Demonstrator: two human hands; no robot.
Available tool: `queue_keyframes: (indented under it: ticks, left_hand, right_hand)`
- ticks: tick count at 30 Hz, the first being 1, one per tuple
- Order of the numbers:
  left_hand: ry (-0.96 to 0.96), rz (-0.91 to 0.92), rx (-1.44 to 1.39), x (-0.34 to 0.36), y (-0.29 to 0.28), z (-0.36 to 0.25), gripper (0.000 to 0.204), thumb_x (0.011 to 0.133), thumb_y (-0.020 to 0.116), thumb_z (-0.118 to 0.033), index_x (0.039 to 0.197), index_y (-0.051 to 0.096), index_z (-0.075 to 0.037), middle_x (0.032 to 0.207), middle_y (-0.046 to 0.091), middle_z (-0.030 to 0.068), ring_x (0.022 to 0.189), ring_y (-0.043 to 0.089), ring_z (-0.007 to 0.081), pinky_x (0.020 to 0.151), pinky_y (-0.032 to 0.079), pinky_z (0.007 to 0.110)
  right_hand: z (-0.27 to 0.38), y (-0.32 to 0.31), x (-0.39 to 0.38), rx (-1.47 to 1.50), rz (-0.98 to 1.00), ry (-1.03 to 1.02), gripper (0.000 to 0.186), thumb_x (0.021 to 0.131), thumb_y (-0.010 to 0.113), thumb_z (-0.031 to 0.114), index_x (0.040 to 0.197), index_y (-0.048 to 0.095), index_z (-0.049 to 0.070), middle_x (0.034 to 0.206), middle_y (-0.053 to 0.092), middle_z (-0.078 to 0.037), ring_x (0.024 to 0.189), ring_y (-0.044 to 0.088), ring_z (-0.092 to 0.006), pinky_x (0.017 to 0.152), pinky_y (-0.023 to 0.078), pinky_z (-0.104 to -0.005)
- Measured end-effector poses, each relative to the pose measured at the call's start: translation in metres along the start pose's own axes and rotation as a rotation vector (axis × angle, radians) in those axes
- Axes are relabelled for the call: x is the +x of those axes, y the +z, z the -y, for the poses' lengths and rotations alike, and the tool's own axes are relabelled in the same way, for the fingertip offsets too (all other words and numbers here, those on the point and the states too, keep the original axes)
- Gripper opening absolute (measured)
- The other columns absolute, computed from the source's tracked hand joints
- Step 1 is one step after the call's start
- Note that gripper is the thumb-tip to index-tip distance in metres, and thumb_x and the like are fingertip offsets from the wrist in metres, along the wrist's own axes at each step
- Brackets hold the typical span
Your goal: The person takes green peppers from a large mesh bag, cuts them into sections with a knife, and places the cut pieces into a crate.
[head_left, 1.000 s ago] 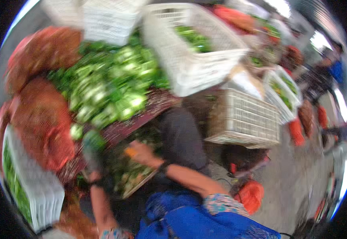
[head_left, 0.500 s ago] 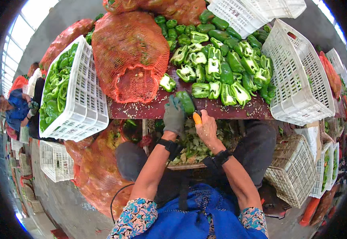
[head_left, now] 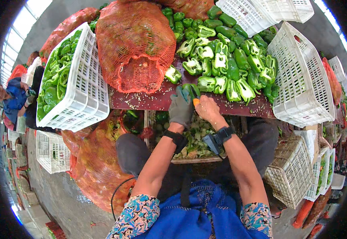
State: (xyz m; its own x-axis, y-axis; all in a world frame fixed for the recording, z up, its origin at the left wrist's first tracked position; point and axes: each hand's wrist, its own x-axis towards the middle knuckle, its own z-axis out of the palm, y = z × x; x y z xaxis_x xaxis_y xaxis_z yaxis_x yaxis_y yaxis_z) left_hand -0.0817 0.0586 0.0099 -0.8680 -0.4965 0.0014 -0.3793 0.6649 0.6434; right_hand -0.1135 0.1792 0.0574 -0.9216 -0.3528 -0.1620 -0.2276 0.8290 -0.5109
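Note:
A green bell pepper (head_left: 191, 90) is gripped in my gloved left hand (head_left: 181, 106), close to the table's front edge. The grey glove hides much of the pepper. My bare right hand (head_left: 208, 108) is closed around the orange handle of a knife (head_left: 196, 102), right beside the pepper. Little of the blade shows, and I cannot tell how deep it sits. Just beyond my hands lies a heap of halved green peppers (head_left: 232, 67), many with pale insides up. One cut half (head_left: 173, 75) lies apart by the mesh bag.
An orange mesh bag (head_left: 135, 44) of peppers sits on the dark red table (head_left: 129, 102). White crates stand left (head_left: 86, 85) and right (head_left: 301, 79). Below the edge is a container of trimmings (head_left: 193, 145). Another person (head_left: 16, 99) is at far left.
The whole view has shifted slightly, with the table sitting higher in the picture. My left hand has turned over the pepper and covers more of it. Both hands stay close together.

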Motion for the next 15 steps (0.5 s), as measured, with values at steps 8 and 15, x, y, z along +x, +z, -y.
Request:
queue_keyframes:
  ticks: [8, 15]
  left_hand:
    - [-0.048, 0.067, -0.032, 0.009, -0.003, 0.004, 0.057, 0.097, 0.044, -0.042, 0.140, 0.035, -0.006, 0.119, 0.054, 0.0330, 0.103, 0.058, 0.0483, 0.084, 0.047, 0.054]
    - [0.048, 0.067, -0.009, 0.014, -0.015, 0.012, 0.071, 0.094, 0.051, -0.044, 0.145, 0.027, -0.001, 0.119, 0.053, 0.0342, 0.104, 0.058, 0.0488, 0.088, 0.047, 0.053]
  right_hand:
    - [-0.040, 0.057, -0.053, -0.005, -0.072, -0.072, 0.030, 0.092, 0.060, 0.025, 0.095, 0.049, -0.002, 0.075, 0.063, -0.026, 0.068, 0.063, -0.0452, 0.058, 0.049, -0.0540]
    - [-0.083, 0.104, -0.046, 0.229, -0.054, -0.067, 0.028, 0.086, 0.058, 0.013, 0.107, 0.048, -0.002, 0.072, 0.059, -0.025, 0.065, 0.059, -0.0448, 0.058, 0.045, -0.0528]
